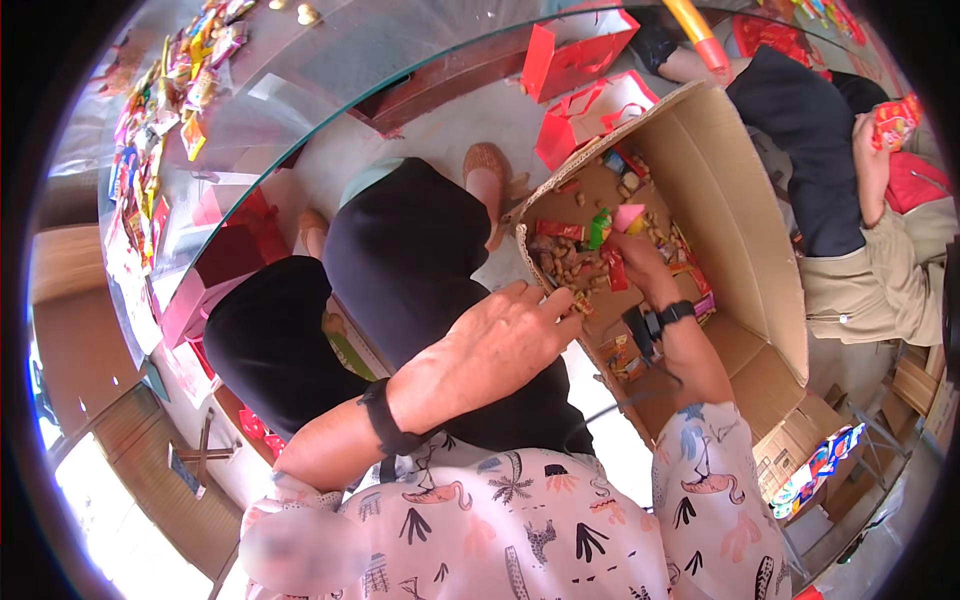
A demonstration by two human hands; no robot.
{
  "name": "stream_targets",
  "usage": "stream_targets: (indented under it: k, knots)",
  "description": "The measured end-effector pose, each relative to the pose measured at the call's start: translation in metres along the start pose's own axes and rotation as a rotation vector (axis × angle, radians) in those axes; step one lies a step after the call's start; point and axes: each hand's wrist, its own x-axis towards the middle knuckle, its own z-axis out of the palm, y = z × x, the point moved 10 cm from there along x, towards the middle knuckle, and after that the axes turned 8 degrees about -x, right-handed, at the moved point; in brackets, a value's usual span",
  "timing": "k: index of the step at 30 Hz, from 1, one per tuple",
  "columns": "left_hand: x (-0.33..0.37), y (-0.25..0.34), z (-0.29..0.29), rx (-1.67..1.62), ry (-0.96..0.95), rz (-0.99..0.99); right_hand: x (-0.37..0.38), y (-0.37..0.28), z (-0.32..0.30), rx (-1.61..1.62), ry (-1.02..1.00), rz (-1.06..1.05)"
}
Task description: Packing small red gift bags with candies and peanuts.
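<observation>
A seated person's right hand point(645, 265) reaches into an open cardboard box point(715, 170), fingertips lost among wrapped sweets point(600, 228) and brown nuts point(578, 268); a red packet point(614, 272) shows beside them, but whether it is grasped cannot be told. The left hand point(495, 340) curls at the box's left edge, its fingertips partly hidden, its grip unclear. The right forearm masks some of the contents. Red paper bags point(590, 115) crowd the box's far edge, while a co-worker point(815, 150), cut off at right, sits near its other wall. A glass table point(300, 95) runs out of view at upper left; bare floor point(405, 130) shows between its curved edge and the box.
</observation>
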Motion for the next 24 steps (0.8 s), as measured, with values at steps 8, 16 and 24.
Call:
stream_targets:
  k: [8,16,24]
  knots:
    - [-0.011,0.007,-0.01,0.022,0.132,0.025,-0.118,-0.187,0.12,0.26,-0.526,-0.437]
    - [-0.018,0.005,-0.004,0.048,0.165,0.016,-0.079,-0.288,0.333,0.127,-0.877,-0.404]
    - [-0.028,0.004,-0.007,0.136,0.123,-0.004,-0.052,-0.323,0.407,0.257,-0.535,-0.323]
